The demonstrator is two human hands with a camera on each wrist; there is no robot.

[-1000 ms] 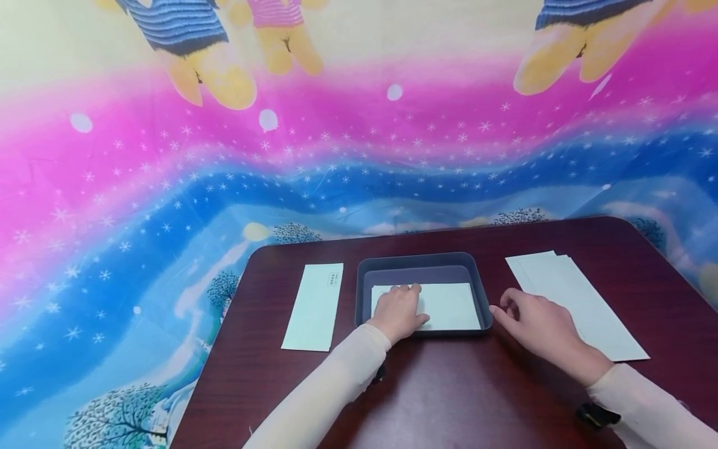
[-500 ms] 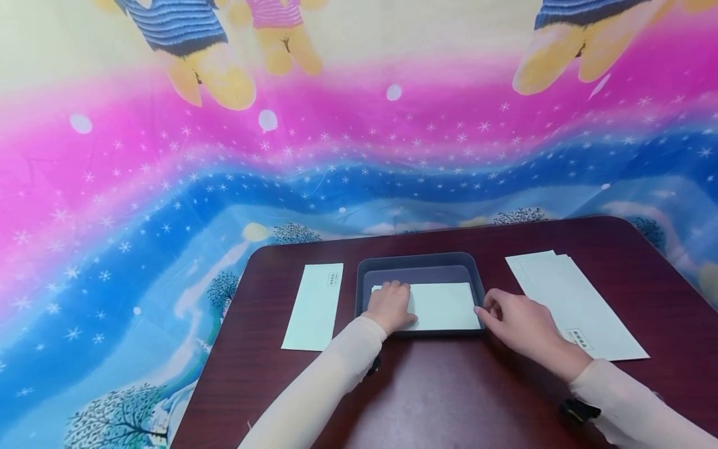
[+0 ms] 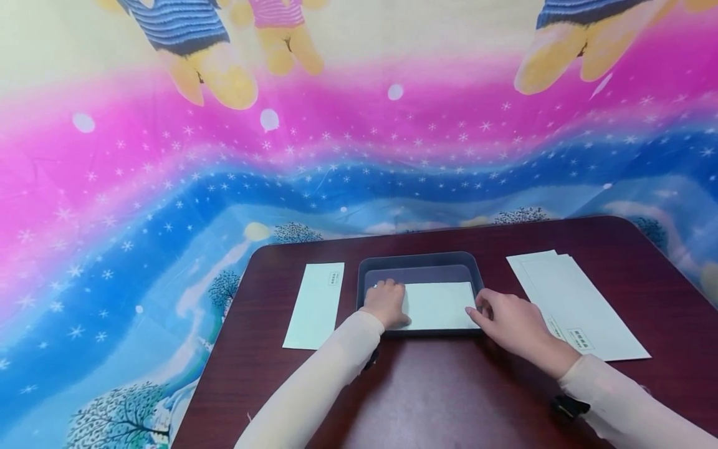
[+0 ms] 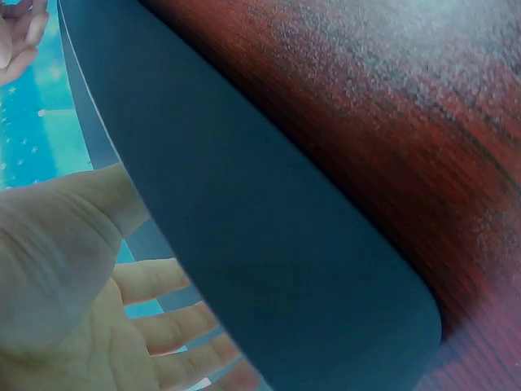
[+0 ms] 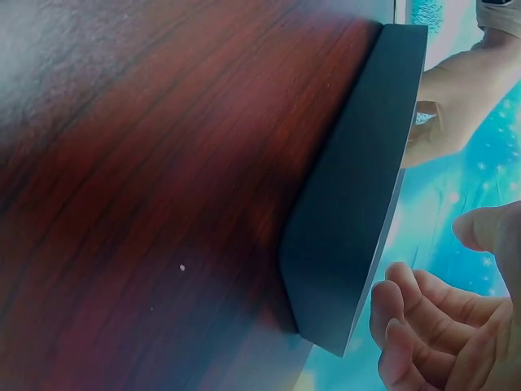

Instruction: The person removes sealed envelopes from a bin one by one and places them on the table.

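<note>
A dark grey tray [image 3: 416, 257] sits mid-table with white envelopes [image 3: 440, 304] lying flat in its front part. My left hand [image 3: 385, 304] reaches over the tray's front wall and touches the envelopes at their left end. In the left wrist view its fingers [image 4: 167, 330] run fairly straight behind the tray wall, with their tips hidden. At the tray's right side hovers my right hand [image 3: 516, 324], its thumb tip overlapping the right end of the envelopes. The right wrist view shows its fingers [image 5: 448, 318] loosely bent beside the tray, holding nothing.
One envelope [image 3: 315, 305] lies left of the tray, a small printed box at its top. Several overlapping envelopes [image 3: 583, 305] lie to the right, partly behind my right hand. A patterned cloth [image 3: 359, 137] hangs behind the dark red table [image 3: 437, 399].
My left hand has slid left along the envelopes in the tray. My right hand has moved left to the tray's right edge, uncovering printed boxes on the right-hand envelopes.
</note>
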